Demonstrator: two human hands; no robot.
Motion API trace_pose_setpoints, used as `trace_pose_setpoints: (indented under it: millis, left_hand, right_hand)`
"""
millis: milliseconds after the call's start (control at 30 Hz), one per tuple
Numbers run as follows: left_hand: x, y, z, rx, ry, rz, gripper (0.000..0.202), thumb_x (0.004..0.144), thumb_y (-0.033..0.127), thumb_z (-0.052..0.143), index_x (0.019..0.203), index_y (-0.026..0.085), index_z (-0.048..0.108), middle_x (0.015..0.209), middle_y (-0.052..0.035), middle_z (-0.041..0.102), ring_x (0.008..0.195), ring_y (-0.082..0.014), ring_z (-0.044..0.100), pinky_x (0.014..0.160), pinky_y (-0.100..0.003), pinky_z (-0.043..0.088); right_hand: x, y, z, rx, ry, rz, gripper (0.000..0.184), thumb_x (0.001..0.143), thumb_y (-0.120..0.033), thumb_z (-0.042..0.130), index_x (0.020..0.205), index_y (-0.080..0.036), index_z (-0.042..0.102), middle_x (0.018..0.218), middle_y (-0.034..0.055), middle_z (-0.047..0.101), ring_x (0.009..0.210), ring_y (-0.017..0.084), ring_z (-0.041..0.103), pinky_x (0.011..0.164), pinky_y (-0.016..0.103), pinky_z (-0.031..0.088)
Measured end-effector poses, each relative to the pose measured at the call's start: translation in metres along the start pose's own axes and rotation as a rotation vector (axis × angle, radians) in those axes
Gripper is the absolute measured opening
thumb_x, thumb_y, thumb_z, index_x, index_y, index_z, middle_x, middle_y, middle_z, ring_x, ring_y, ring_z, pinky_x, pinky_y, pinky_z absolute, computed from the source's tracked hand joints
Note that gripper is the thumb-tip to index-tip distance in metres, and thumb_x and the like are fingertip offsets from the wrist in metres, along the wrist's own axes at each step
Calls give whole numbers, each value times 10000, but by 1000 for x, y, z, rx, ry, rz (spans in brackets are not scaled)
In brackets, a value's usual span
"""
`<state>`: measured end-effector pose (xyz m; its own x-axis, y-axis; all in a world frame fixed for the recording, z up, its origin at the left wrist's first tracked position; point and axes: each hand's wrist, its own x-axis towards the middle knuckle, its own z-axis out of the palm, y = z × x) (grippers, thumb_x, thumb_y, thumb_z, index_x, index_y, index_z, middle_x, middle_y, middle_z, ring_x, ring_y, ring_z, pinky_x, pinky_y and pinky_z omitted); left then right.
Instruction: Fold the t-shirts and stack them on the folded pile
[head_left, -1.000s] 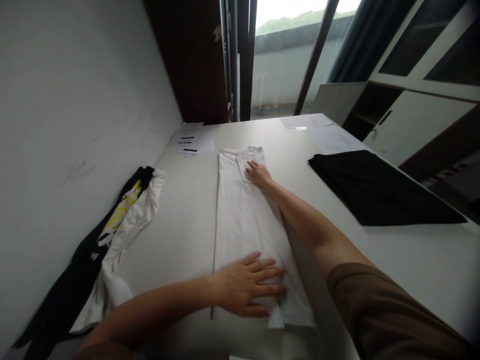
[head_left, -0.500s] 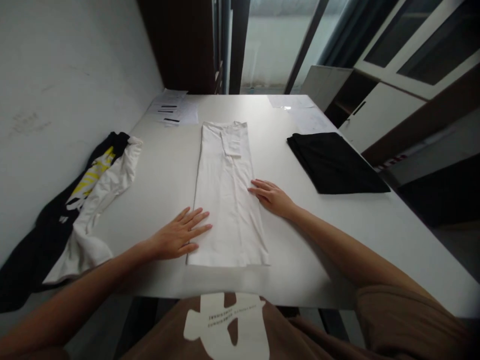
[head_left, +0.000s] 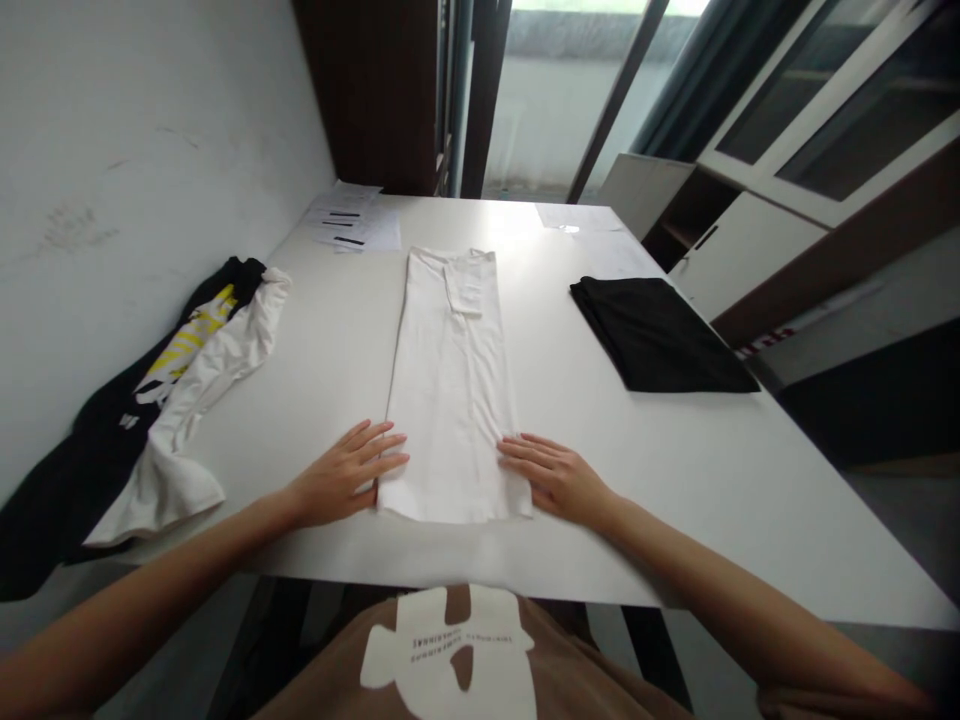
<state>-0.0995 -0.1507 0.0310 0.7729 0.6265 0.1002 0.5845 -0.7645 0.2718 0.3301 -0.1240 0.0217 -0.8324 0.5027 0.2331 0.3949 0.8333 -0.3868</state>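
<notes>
A white garment (head_left: 450, 390), folded into a long strip, lies flat in the middle of the white table (head_left: 330, 360). A folded-over piece, perhaps a sleeve, rests on its far end. My left hand (head_left: 341, 480) is open, its fingers resting over the garment's left edge near the close end. On the opposite edge, at about the same height, my right hand (head_left: 562, 475) lies with its fingers stretched out on the cloth. Neither hand grips anything.
A folded black cloth (head_left: 664, 335) lies to the right. Black clothing with a yellow print (head_left: 105, 430) and a white garment (head_left: 176, 470) hang over the left edge. Paper sheets (head_left: 379, 228) lie at the far left corner, more (head_left: 600, 250) at the far right. A wall (head_left: 165, 200) borders the left.
My right hand has slid down the garment's right edge toward me. The left hand has shifted slightly outward at the left edge. The view has tilted a little.
</notes>
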Motion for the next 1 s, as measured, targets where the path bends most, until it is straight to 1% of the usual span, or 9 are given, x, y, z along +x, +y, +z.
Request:
trace_pose_setpoints:
  millis: [133, 233, 333, 433, 633, 767, 867, 933, 1000]
  left_hand:
    - [13, 1, 7, 1, 37, 35, 618, 916, -10, 421, 1429, 307, 557, 1534, -16, 502, 1493, -228, 331, 1257, -509, 215]
    - [24, 3, 3, -37, 30, 56, 657, 891, 41, 503, 1494, 300, 486, 1572, -39, 454, 1497, -255, 327, 1257, -529, 209]
    - [31, 5, 0, -61, -4, 119, 648, 892, 129, 586, 1505, 306, 473, 1603, -52, 404, 1493, -283, 340, 1253, -531, 220]
    - [29, 5, 1, -74, -36, 208, 599, 921, 103, 541, 1479, 317, 504, 1592, -36, 423, 1474, -255, 383, 1249, -490, 254]
    - [21, 12, -3, -190, -86, 159, 650, 905, 54, 514, 1496, 324, 486, 1577, -36, 442, 1475, -253, 384, 1247, -523, 240]
    - [28, 30, -45, -408, -170, 89, 500, 985, 157, 510, 1457, 319, 541, 1454, -33, 591, 1363, -231, 534, 1202, -447, 349]
    - [32, 48, -94, -662, -300, 52, 389, 1045, 288, 467, 1411, 284, 598, 1356, -59, 668, 1234, -224, 635, 1093, -347, 466]
    - [28, 55, -118, -855, -385, 70, 385, 1045, 388, 471, 1335, 222, 661, 1254, -96, 718, 1131, -241, 682, 1014, -320, 515]
    - [21, 55, -127, -1036, -366, 25, 432, 1011, 498, 512, 1206, 175, 721, 1116, -109, 756, 1010, -249, 708, 917, -307, 557]
  right_hand:
    - [12, 5, -4, -37, -43, 28, 703, 897, -224, 580, 1569, -269, 382, 1642, 61, 301, 1507, 267, 299, 1233, 502, 288]
    - [28, 16, -9, -62, -89, 21, 800, 871, -275, 628, 1603, -261, 307, 1673, 74, 197, 1536, 292, 200, 1251, 543, 182]
    - [41, 27, -12, -67, -141, 3, 813, 869, -217, 608, 1611, -269, 279, 1675, 69, 184, 1544, 269, 174, 1256, 534, 137]
    - [42, 30, -13, -55, -170, -20, 826, 835, -118, 568, 1599, -296, 308, 1674, 43, 195, 1545, 251, 173, 1260, 527, 122]
    - [23, 4, -11, 101, -220, -77, 721, 894, -155, 550, 1573, -318, 371, 1650, 24, 279, 1535, 241, 211, 1259, 510, 159]
    - [24, -29, -24, 362, -204, -42, 544, 996, -241, 476, 1535, -310, 446, 1539, 47, 488, 1483, 234, 352, 1243, 510, 213]
    - [26, -54, -44, 670, -212, 26, 442, 1058, -350, 390, 1453, -256, 566, 1395, 100, 627, 1324, 235, 558, 1150, 450, 388]
    - [22, -66, -56, 890, -247, 80, 497, 1063, -482, 368, 1339, -196, 667, 1257, 136, 702, 1166, 239, 660, 1025, 390, 496]
    - [15, -72, -62, 1056, -250, 177, 609, 1023, -622, 387, 1252, -160, 709, 1137, 145, 737, 1061, 241, 696, 941, 356, 536]
